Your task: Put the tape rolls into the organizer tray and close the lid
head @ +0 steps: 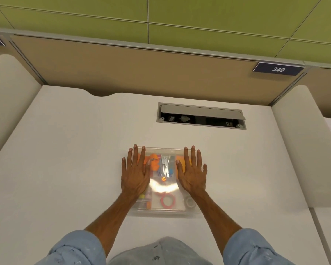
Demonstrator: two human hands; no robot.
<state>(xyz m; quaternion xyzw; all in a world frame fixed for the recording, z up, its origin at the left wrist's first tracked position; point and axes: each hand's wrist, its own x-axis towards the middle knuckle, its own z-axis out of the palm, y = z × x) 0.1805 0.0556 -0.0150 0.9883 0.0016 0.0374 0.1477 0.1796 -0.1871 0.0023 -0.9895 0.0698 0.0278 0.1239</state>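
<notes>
Your left hand [135, 175] and right hand [191, 174] lie flat, fingers spread wide, on the closed clear lid [163, 185]. Inside the organizer tray [161, 212], mid-desk [75, 150], tape rolls [168, 201] sit toward 6 o'clock.

The clear plastic organizer tray [161, 212] has a glossy lid [163, 185] that throws back a bright glare. It sits on a matt, smooth white worktop [75, 150]. Inside, a shiny metal stapler [165, 167] gleams; the rolled sleeves [256, 247] are soft blue cloth.
</notes>
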